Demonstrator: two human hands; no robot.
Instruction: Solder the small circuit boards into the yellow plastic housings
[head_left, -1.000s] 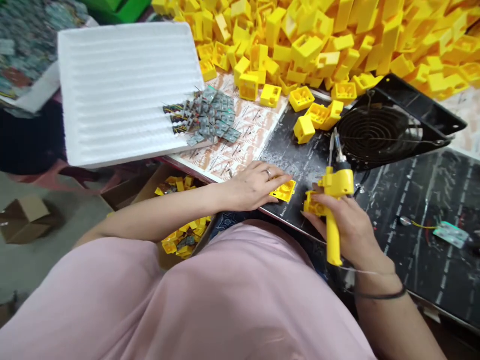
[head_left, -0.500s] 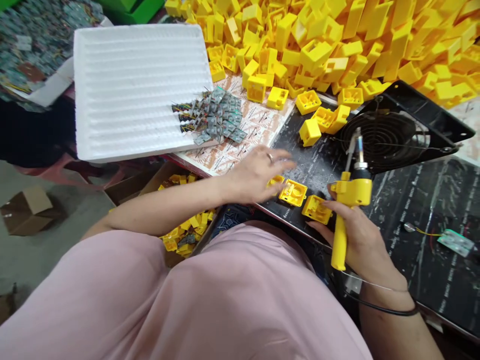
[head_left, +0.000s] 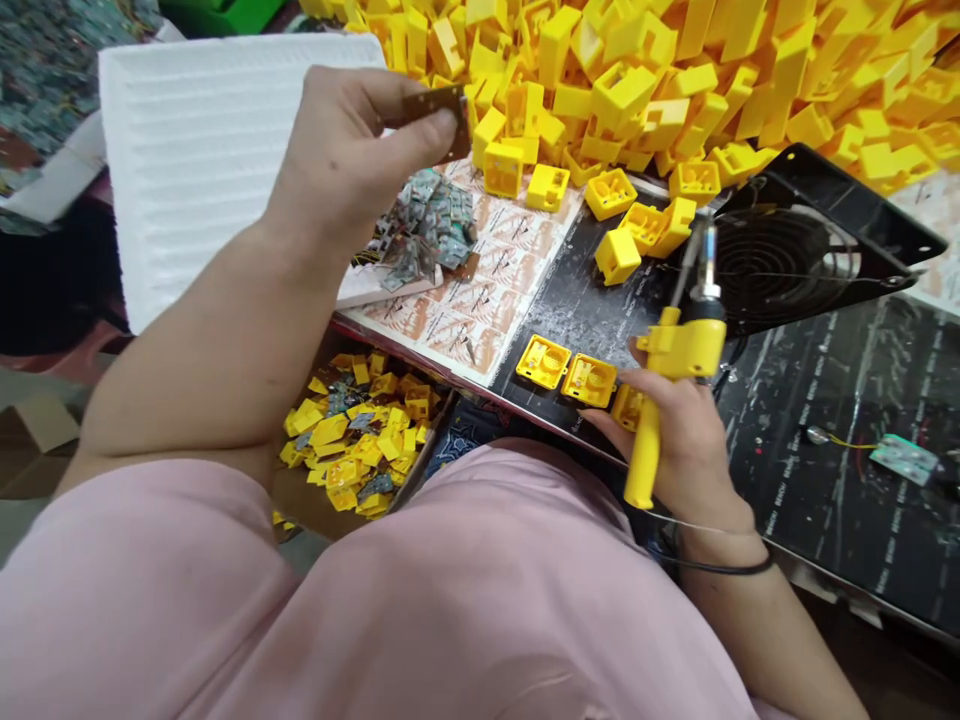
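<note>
My left hand [head_left: 360, 150], raised above the white foam tray [head_left: 187, 160], pinches a brown circuit board [head_left: 450, 110] between thumb and fingers. Under it lies a heap of circuit boards [head_left: 435, 225] at the tray's edge. My right hand [head_left: 679, 430] is wrapped round a yellow soldering gun [head_left: 682, 350], whose metal tip points away from me. Beneath the gun a yellow plastic housing [head_left: 627, 405] is partly covered by the right hand. Two more open housings, a middle one [head_left: 590, 380] and a left one [head_left: 544, 362], sit in a row beside it on the black bench top.
A large pile of yellow housings [head_left: 630, 90] covers the back. The black fan [head_left: 795, 250] stands behind the soldering gun. A green board with wires [head_left: 904, 458] lies at the right. Below the table edge is a carton of yellow parts and boards [head_left: 360, 430].
My left hand has moved from beside the yellow housings up and left over the foam tray, and now holds a board. My right hand, with the soldering gun, has shifted slightly left.
</note>
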